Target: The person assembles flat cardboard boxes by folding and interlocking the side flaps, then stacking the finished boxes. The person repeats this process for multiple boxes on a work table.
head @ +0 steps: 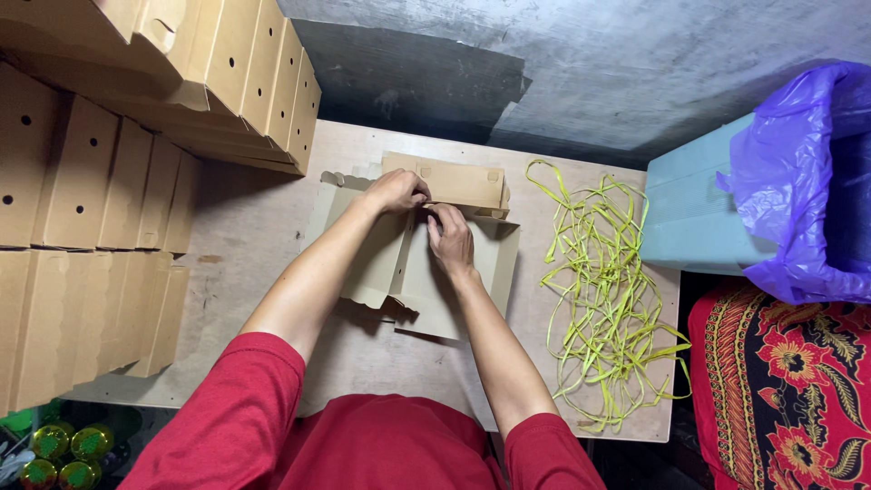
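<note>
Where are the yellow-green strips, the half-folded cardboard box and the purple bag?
yellow-green strips (603, 299): head view, middle of the loose pile.
half-folded cardboard box (454, 181): head view, upright back panel.
purple bag (789, 181): head view, its bulging left side.

Plain brown cardboard box (426, 249), half folded, sits open mid-counter with both hands on its far flap. Rows of finished brown boxes (100, 181) with small round holes are stacked along the left side. Pale teal box (689, 213) on the right.
</note>
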